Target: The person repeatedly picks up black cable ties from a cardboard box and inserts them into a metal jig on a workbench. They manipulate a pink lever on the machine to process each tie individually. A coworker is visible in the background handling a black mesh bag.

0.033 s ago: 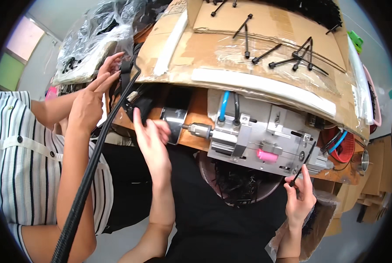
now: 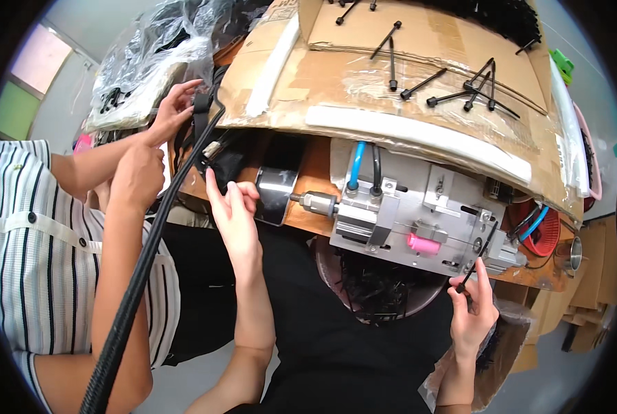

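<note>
My right hand (image 2: 472, 317) pinches a thin black rod with a knobbed end (image 2: 486, 243), tilted up at the right end of a metal clamping fixture (image 2: 405, 231). A pink cylinder (image 2: 424, 243) sits on the front of this fixture, and blue and black air hoses enter its left part. To the left, my left hand (image 2: 236, 221) is raised with nothing in it, the index finger stretched out and the others bent. Its fingertip is nearest to a dark pouch-like thing (image 2: 224, 164) and a dark glossy panel (image 2: 275, 193).
A taped cardboard tray (image 2: 370, 93) holds several similar black rods. Below the fixture stands a tub of black pieces (image 2: 384, 290). At left, a co-worker in a striped top (image 2: 53, 255) has both hands near the table; a thick black cord (image 2: 150, 255) crosses in front. A red basket (image 2: 544, 231) is at right.
My left hand has shifted slightly left, its fingers drawn closer together. The co-worker's nearer hand has curled its outstretched fingers. My right hand holds the rod about as before.
</note>
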A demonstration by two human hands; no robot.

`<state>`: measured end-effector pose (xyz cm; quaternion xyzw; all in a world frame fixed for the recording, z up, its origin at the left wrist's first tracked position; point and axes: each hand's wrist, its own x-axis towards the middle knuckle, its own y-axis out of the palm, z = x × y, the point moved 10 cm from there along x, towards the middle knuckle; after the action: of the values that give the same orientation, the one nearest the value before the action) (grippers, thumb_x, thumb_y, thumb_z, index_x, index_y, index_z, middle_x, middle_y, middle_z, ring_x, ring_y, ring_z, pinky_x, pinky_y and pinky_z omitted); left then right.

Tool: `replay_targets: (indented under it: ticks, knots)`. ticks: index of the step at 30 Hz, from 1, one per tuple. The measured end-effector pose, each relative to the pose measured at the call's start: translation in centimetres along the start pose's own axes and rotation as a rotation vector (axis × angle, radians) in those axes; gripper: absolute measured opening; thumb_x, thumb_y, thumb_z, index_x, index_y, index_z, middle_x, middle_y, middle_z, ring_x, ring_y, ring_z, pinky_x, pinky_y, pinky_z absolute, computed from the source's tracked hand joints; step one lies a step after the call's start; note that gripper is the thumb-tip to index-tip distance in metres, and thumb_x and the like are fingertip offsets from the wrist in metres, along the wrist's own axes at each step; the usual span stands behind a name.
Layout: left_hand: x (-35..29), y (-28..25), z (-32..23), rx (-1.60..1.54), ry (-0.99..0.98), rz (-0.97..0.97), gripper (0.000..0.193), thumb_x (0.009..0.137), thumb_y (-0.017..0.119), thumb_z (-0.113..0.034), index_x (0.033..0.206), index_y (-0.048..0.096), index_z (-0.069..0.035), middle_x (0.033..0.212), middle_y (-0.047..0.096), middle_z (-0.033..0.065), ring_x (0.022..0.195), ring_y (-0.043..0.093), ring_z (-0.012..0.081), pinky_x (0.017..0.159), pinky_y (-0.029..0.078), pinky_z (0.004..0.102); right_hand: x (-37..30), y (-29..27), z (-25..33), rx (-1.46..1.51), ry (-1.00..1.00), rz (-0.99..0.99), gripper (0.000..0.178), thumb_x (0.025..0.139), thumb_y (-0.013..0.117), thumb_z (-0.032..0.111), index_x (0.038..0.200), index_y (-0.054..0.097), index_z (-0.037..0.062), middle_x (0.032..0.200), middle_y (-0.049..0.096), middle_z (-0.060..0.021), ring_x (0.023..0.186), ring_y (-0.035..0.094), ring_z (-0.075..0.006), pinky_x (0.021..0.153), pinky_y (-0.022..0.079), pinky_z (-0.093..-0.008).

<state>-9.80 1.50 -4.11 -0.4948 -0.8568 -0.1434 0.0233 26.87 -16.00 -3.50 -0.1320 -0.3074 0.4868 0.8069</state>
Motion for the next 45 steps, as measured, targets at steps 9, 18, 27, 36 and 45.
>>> replay_targets:
  ticks: [9, 18, 27, 36, 45]
  knots:
    - [-7.4, 6.3, -3.1, 0.351, 0.218, 0.4, 0.027, 0.101, 0.046, -0.003, 0.124, 0.059, 0.002, 0.075, 0.049, -0.002, 0.067, 0.043, 0.0033, 0.061, 0.036, 0.0174, -0.3, 4.3, 1.0, 0.021, -0.126, 0.135, 0.062, 0.074, 0.074, -0.01, 0.132, 0.055, -0.0039, 0.082, 0.067, -0.0116, 0.074, 0.068, -0.0205, 0.068, 0.054, -0.03]
    - [-10.0, 8.2, -3.0, 0.406, 0.294, 0.537, 0.025, 0.099, 0.048, 0.0, 0.121, 0.061, 0.002, 0.078, 0.054, 0.0002, 0.068, 0.048, 0.0046, 0.06, 0.038, 0.0183, 0.1, 7.3, 1.1, -0.022, -0.225, 0.189, 0.069, 0.075, 0.074, -0.006, 0.139, 0.049, 0.0001, 0.076, 0.061, -0.0106, 0.067, 0.06, -0.0227, 0.064, 0.05, -0.0352]
    - [-9.0, 10.0, -5.0, 0.451, 0.374, 0.566, 0.025, 0.09, 0.058, 0.006, 0.112, 0.067, -0.002, 0.082, 0.061, 0.0058, 0.062, 0.051, 0.0097, 0.057, 0.043, 0.0225, 0.3, 7.1, 1.5, -0.055, -0.209, 0.207, 0.069, 0.077, 0.075, 0.001, 0.14, 0.048, 0.0021, 0.072, 0.057, -0.0103, 0.065, 0.058, -0.0233, 0.063, 0.049, -0.0354]
    - [-2.7, 23.5, -8.3, 0.615, 1.059, 0.846, 0.019, 0.081, 0.066, 0.0, 0.099, 0.066, -0.005, 0.086, 0.06, 0.0081, 0.081, 0.056, 0.0229, 0.075, 0.048, 0.034, 16.8, 1.4, 9.3, -0.483, -0.511, -0.005, 0.017, 0.086, 0.068, 0.012, 0.102, 0.069, 0.004, 0.071, 0.065, -0.013, 0.062, 0.063, -0.0271, 0.057, 0.047, -0.0364]
    - [-2.2, 23.6, -8.2, 0.511, 0.732, 1.062, 0.025, 0.078, 0.067, 0.005, 0.102, 0.066, -0.004, 0.093, 0.064, 0.0071, 0.083, 0.058, 0.0192, 0.075, 0.048, 0.0299, 28.4, 4.8, 5.1, -0.589, -0.448, 0.253, 0.022, 0.087, 0.067, 0.017, 0.106, 0.069, 0.0061, 0.073, 0.069, -0.0111, 0.064, 0.065, -0.0226, 0.06, 0.049, -0.0335]
